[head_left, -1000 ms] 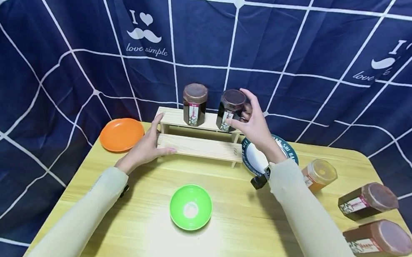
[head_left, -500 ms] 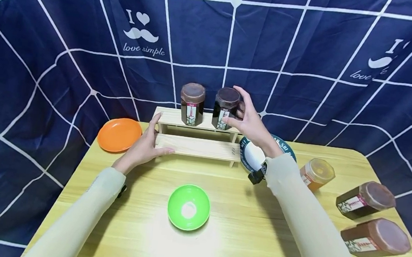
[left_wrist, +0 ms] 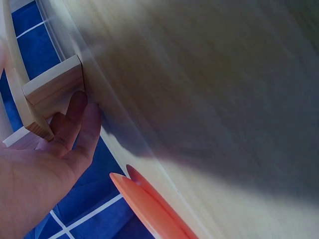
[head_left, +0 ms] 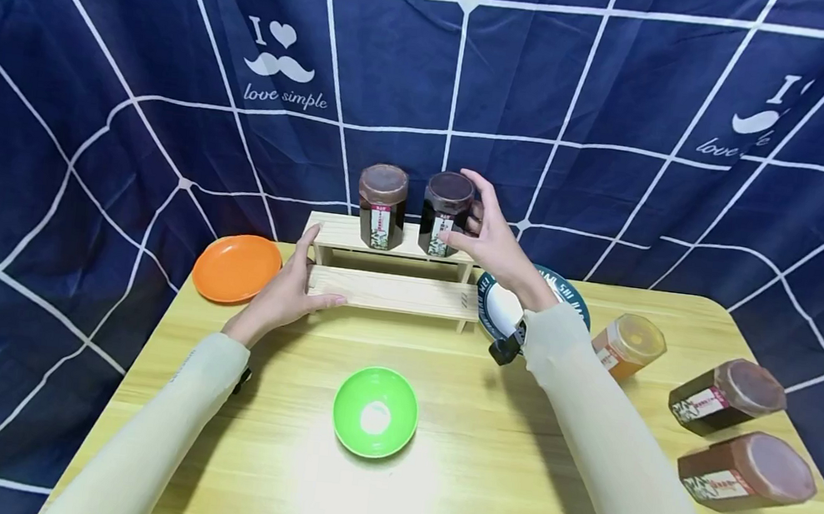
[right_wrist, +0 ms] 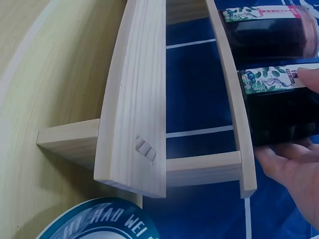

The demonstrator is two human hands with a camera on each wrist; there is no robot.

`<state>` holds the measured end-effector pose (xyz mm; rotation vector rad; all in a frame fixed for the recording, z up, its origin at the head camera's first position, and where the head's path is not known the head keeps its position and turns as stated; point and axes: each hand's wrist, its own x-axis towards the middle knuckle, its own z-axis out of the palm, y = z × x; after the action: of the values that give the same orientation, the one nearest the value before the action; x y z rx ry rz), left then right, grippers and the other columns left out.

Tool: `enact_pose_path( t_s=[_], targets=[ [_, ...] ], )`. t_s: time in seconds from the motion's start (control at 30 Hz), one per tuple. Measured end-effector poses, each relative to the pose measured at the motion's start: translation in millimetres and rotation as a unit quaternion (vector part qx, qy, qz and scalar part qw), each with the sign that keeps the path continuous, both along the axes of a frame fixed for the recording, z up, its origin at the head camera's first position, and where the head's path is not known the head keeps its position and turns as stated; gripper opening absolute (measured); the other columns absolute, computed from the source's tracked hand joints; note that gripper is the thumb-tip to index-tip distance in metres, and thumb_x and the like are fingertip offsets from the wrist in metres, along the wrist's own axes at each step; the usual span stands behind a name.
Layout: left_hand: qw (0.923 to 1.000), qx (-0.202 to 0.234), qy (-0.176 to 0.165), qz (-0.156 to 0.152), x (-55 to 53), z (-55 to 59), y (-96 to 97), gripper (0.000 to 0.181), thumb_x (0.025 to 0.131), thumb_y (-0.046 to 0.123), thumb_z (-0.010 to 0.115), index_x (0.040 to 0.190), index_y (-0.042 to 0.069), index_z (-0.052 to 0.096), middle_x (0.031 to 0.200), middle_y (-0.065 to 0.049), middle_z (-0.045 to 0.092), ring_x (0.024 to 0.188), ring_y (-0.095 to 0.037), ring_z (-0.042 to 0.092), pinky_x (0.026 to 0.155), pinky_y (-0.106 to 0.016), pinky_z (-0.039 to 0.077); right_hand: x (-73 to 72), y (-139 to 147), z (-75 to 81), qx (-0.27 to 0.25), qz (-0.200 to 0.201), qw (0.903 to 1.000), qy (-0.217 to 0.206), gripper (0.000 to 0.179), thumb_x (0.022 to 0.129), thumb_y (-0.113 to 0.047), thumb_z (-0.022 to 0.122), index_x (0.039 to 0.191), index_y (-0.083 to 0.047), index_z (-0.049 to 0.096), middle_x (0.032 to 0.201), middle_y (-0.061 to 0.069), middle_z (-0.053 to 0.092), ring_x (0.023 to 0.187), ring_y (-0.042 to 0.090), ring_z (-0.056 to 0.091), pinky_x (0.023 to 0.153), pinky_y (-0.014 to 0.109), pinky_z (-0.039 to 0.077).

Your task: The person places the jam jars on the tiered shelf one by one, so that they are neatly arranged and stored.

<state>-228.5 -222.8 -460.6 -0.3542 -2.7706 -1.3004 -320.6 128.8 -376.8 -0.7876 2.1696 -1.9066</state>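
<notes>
A two-tier wooden rack [head_left: 393,291] stands at the back of the table. My left hand [head_left: 288,284] holds its left end, thumb along the lower shelf's front edge. In the left wrist view the fingers [left_wrist: 88,130] lie against the rack's side support [left_wrist: 57,87]. On the upper tier, my right hand [head_left: 492,244] grips a dark honey jar [head_left: 441,210] from its right side, thumb on the label. The jar is upright, its base at the shelf board. Left of it is a brown-lidded jar [head_left: 382,212] on the same tier, with a narrow gap between them.
An orange plate [head_left: 236,269] lies left of the rack. A teal-rimmed plate [head_left: 579,302] sits at its right end, partly under my right wrist. A green bowl [head_left: 394,423] stands in front. On the right are an amber jar [head_left: 629,347] and two darker jars [head_left: 725,399].
The dark jar in my right hand has shifted slightly left, closer to the brown-lidded jar. My left hand keeps its place on the rack, and the head view has moved a little.
</notes>
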Motion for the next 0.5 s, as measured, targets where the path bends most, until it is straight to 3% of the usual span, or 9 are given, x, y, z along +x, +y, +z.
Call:
enact_pose_path(
  t_s=[0.1,0.27,0.5],
  targets=[
    [1.0,-0.006,0.001,0.002,0.9,-0.1,0.1,0.134,0.087,0.037,0.097,0.175,0.025,-0.002,0.142,-0.033,0.056,0.12,-0.042,0.063,0.105,-0.062,0.046,0.6,0.7,-0.4,0.004,-0.01,0.9999,-0.005,0.102,0.097,0.001,0.078,0.173,-0.03,0.018,0.162,0.016,0.045,0.149,0.035,0.048,0.101,0.046,0.054],
    [0.9999,-0.011,0.01,0.002,0.4,-1.8,0.9,0.133,0.086,0.04,0.096,0.175,0.025,-0.001,0.135,-0.03,0.06,0.115,-0.04,0.064,0.101,-0.064,0.046,5.4,4.4,-0.6,0.003,-0.029,0.9994,-0.018,0.104,0.096,-0.004,0.078,0.173,-0.028,0.012,0.167,0.02,0.039,0.155,0.037,0.039,0.118,0.055,0.039],
    [0.9999,-0.005,0.015,0.002,0.6,-0.6,1.1,0.133,0.086,0.036,0.097,0.175,0.023,0.0,0.134,-0.03,0.06,0.114,-0.039,0.065,0.1,-0.063,0.047,16.2,9.4,7.6,-0.014,-0.045,0.9989,0.006,0.098,0.098,-0.002,0.074,0.173,-0.02,0.014,0.169,0.023,0.035,0.156,0.038,0.036,0.126,0.053,0.027]
  ],
)
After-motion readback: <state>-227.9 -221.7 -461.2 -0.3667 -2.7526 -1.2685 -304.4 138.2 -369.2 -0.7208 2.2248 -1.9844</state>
